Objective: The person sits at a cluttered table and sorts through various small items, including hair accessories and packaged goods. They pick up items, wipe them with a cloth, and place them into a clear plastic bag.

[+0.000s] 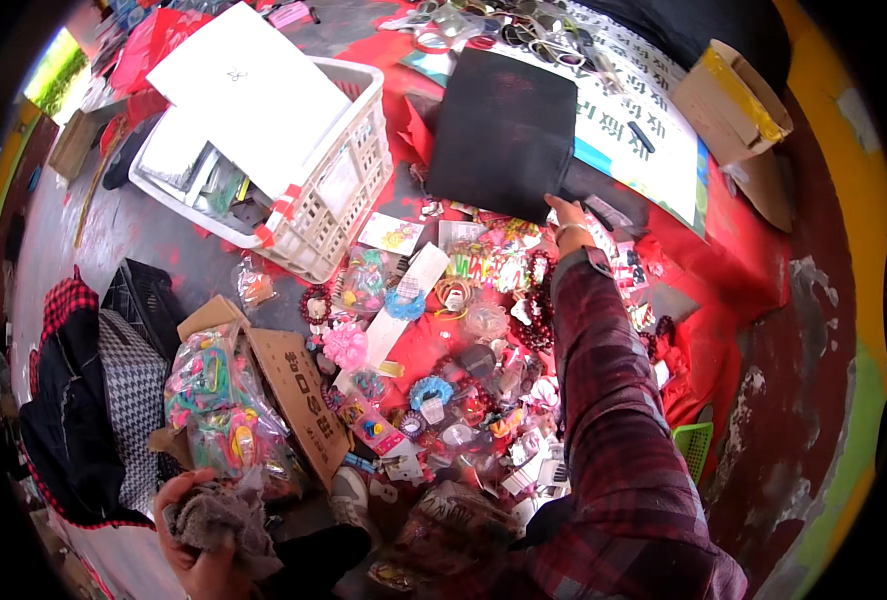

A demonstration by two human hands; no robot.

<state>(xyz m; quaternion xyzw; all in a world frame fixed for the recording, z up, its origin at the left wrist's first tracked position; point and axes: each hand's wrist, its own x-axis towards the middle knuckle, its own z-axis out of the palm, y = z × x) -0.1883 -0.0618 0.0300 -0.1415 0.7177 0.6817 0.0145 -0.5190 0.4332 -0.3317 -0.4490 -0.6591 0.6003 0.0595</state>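
Note:
My left hand (pixel 196 545) is closed round a crumpled grey cloth (pixel 226 520), low at the left in front of me. My right arm, in a dark plaid sleeve, reaches far forward. At its end my right hand (pixel 568 213) grips the near right corner of a flat black case (pixel 504 132); some of its fingers are hidden. Below the case spreads a heap of hair ties, beads and small packets, among them a pink scrunchie (pixel 345 346), a blue hair tie (pixel 431 391) and dark red beads (pixel 534 322).
At the left stands a white plastic basket (pixel 349 195) topped with white boards (pixel 249 95). Nearer lies an open cardboard box (pixel 299 395) beside bags of colourful bands (pixel 219 385). Sunglasses (pixel 554 40) lie at the back. An open carton (pixel 729 105) and a green basket (pixel 694 448) are at the right.

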